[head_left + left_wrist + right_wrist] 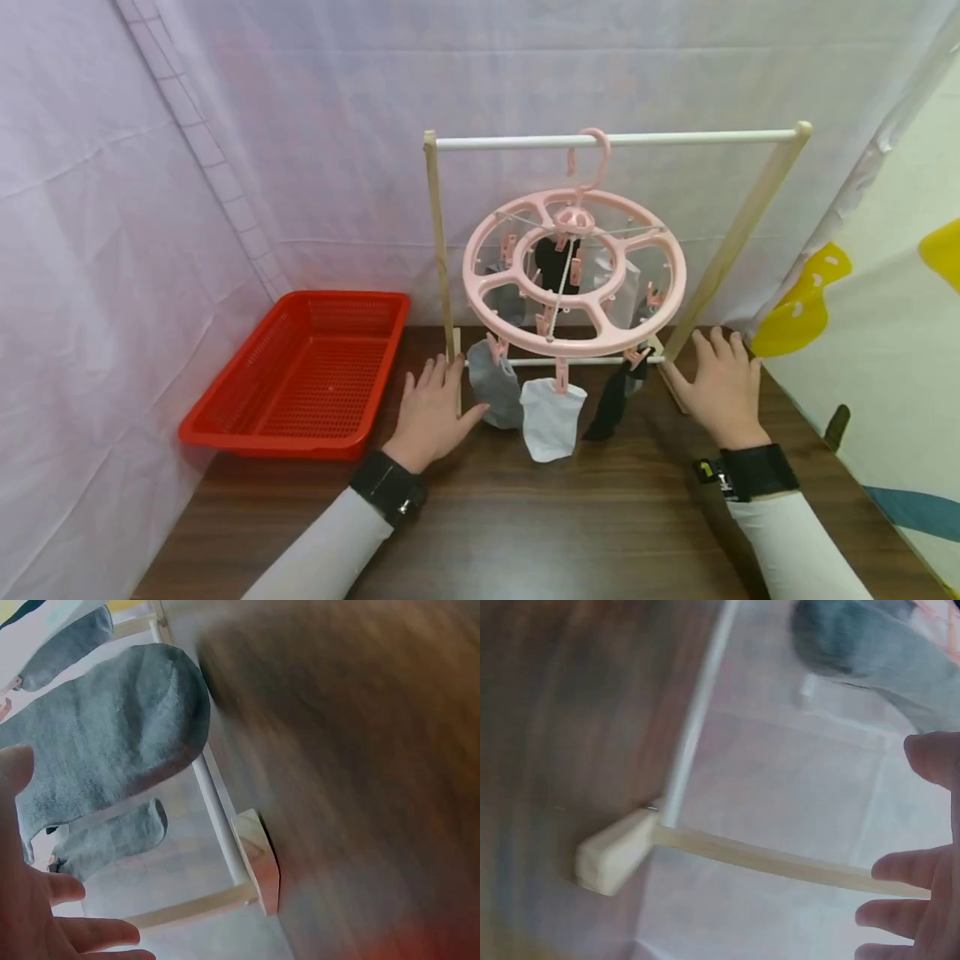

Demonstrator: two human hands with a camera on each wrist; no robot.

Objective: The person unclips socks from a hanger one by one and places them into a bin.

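A pink round clip hanger [573,342] hangs by its hook from the white bar [517,142] of a wooden rack. Several socks are clipped to it: a white sock [552,425] in front, a grey sock [495,392] at the left, a black sock [611,404] at the right, others behind. My left hand [431,412], fingers spread, is beside the rack's left foot, near the grey sock, which looms large as a grey sock [120,720] in the left wrist view. My right hand [722,387] is spread beside the right post [738,237]. Neither hand holds anything.
A red plastic basket [367,433] with perforated sides sits on the brown wooden table [525,533] to the left. White cloth [337,150] hangs behind and at the left. Yellow shapes [795,325] mark the pale surface at the right.
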